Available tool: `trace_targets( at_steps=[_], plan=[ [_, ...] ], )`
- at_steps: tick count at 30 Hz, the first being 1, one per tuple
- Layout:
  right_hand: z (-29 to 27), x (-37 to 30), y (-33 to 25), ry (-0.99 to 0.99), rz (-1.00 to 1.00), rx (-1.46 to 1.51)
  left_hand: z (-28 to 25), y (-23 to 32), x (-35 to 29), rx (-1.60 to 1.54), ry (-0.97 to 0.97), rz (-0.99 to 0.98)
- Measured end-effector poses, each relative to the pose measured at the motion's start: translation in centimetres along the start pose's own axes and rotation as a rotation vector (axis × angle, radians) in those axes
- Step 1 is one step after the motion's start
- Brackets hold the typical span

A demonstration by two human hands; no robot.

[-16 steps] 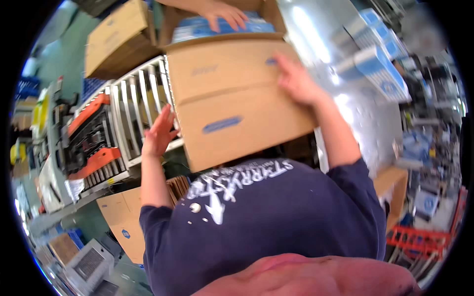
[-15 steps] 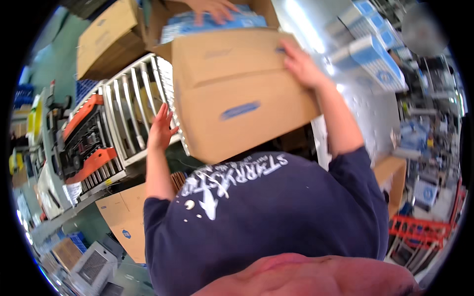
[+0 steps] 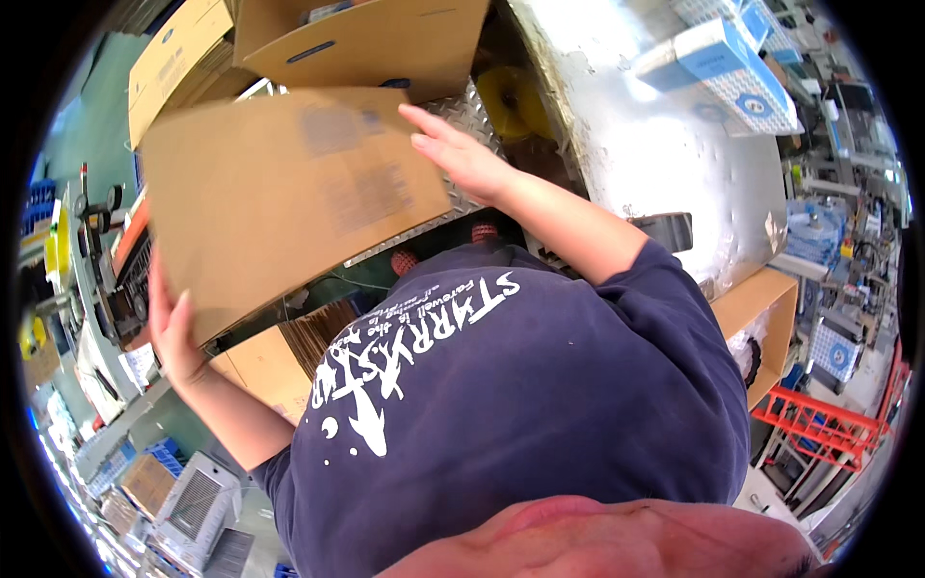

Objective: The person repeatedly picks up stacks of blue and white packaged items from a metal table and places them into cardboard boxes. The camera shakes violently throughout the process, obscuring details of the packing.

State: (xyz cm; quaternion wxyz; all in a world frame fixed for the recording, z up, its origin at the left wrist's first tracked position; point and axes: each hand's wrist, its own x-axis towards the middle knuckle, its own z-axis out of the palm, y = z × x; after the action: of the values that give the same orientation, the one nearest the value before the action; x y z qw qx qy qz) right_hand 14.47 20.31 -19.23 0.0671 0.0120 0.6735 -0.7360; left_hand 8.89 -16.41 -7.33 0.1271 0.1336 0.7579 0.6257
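Brown corrugated cardboard box (image 3: 279,197), blurred and tilted, fills the upper left of the frame; I read it as carried between my two palms, raised in front of my chest. My left hand (image 3: 171,332), at the left of the frame, lies flat and open against the box's lower left edge, fingers pointing up, so it seems to bear the weight from below and from the side. My right hand (image 3: 461,154), upper centre, lies open with fingers stretched along the box's right edge, pressing inward; neither hand is curled round anything, and the grip appears to be a squeeze between flat palms, which suits a box too wide to grasp by one edge. The tilt, higher at the right, follows from the right hand standing higher in the frame than the left. Above the carried box, at the top of the frame, sits a second brown cardboard carton with a blue slot mark (image 3: 376,39), and a third tan carton (image 3: 173,53) lies at the upper left. Behind the box a silver ridged metal plate (image 3: 472,116) shows, with a wide shiny steel surface (image 3: 674,164) to the upper right bearing a blue-and-white patterned packet (image 3: 727,67). My dark blue printed shirt (image 3: 520,405) covers the lower centre; an orange metal frame (image 3: 819,429) stands at the lower right.
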Motion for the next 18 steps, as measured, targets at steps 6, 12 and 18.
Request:
trace_targets(
  at_steps=[6,12,18],
  plan=[
    [-2.6,0.6,-5.0,0.125,-0.150,-0.214,5.6,-2.2,4.0,0.567,-0.697,0.087],
    [-11.0,-2.4,-2.0,0.525,0.203,0.105,2.4,-14.9,3.2,1.184,-0.306,0.025],
    [-6.6,-5.2,9.5,0.411,0.037,-1.332,2.6,-19.7,4.7,1.088,0.084,-0.261]
  ],
)
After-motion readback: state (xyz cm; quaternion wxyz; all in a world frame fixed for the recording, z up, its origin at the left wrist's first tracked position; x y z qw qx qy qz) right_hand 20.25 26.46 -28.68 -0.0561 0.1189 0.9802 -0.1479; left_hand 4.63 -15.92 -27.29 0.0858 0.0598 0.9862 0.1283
